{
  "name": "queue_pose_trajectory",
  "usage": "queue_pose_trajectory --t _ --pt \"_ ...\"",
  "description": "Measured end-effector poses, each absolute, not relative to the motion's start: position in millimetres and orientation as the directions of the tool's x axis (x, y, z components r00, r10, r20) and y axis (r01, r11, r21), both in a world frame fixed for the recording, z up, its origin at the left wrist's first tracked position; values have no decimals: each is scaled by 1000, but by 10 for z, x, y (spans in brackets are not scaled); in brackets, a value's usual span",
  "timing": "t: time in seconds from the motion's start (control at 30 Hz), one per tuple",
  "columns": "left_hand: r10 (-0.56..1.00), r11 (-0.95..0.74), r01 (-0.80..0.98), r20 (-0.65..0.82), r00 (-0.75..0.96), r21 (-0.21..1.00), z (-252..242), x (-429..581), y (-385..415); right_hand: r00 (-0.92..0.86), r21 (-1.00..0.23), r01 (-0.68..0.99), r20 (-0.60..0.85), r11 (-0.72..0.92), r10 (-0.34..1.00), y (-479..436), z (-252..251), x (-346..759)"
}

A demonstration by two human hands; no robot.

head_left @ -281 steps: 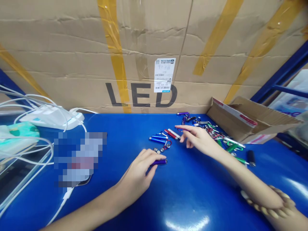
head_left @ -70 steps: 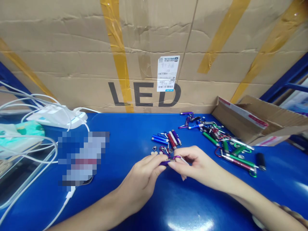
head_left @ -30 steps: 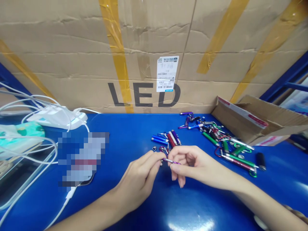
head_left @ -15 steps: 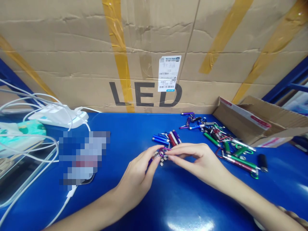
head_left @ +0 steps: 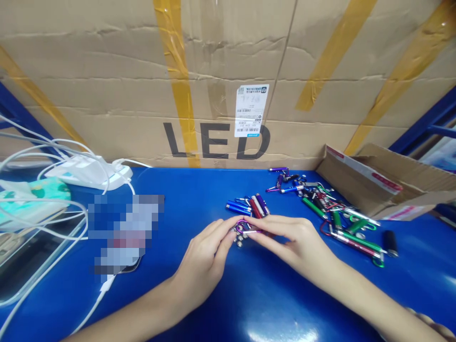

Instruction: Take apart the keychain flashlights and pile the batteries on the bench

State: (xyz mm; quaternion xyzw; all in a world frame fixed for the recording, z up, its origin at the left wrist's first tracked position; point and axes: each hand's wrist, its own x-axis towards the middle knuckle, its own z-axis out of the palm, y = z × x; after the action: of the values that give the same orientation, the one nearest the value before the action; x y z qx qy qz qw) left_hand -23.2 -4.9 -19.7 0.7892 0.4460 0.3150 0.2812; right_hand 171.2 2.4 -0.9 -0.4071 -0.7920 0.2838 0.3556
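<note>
My left hand [head_left: 208, 259] and my right hand [head_left: 292, 240] meet over the blue table [head_left: 199, 190], fingertips pinched together on a small purple keychain flashlight part with a purple carabiner clip [head_left: 244, 227]. Small silver pieces [head_left: 238, 240] lie on the table just under the fingertips. Right behind the hands lies a short row of blue, red and purple mini flashlights [head_left: 247, 205]. A loose pile of green, purple and blue keychain flashlights [head_left: 331, 211] spreads to the right of my right hand.
A large cardboard box marked LED [head_left: 217, 140] walls off the back. An open small carton [head_left: 377, 183] sits at the right. A white power strip with cables [head_left: 87, 171] and a blurred-out object [head_left: 123, 232] lie at the left. A black cap [head_left: 391, 237] rests far right.
Both hands have slid a little away from me, toward the row of flashlights, still pinched on the purple piece. Earlier, my right hand fetched a part from the pile.
</note>
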Motion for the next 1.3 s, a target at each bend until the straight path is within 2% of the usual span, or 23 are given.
queue_pose_trajectory --t 0.1,0.17,0.23,0.3,0.4,0.5,0.7,0.87,1.0,1.3 --pt "852 -512 555 303 427 656 -204 -230 -63 -377 -806 417 268 421 887 9 -25 1670" --pt "820 -568 559 351 453 605 -199 -227 -75 -354 -909 336 120 246 928 4 -37 1633" --pt "788 -614 558 389 478 558 -186 -228 -82 -364 -979 201 -70 5 929 3 -41 1601" --pt "761 -648 556 413 501 520 -169 -230 -81 -388 -978 75 -209 -195 898 5 -37 1581" --pt "735 -678 553 448 509 485 -153 -229 -74 -401 -950 -16 -280 -313 872 8 -27 1580" --pt "721 -693 540 471 508 478 -154 -222 -71 -429 -950 -17 -275 -311 861 8 -18 1593" --pt "700 -713 536 481 527 451 -181 -219 -70 -405 -978 136 -200 -157 892 8 28 1597" --pt "701 -713 514 467 538 478 -179 -231 -64 -469 -970 77 -239 -230 850 24 21 1629" --pt "708 -705 492 467 530 510 -165 -232 -63 -468 -973 76 -228 -218 854 33 -10 1642" --pt "685 -728 483 491 539 486 -219 -275 -37 -435 -961 257 -25 97 900 -10 -46 1628"
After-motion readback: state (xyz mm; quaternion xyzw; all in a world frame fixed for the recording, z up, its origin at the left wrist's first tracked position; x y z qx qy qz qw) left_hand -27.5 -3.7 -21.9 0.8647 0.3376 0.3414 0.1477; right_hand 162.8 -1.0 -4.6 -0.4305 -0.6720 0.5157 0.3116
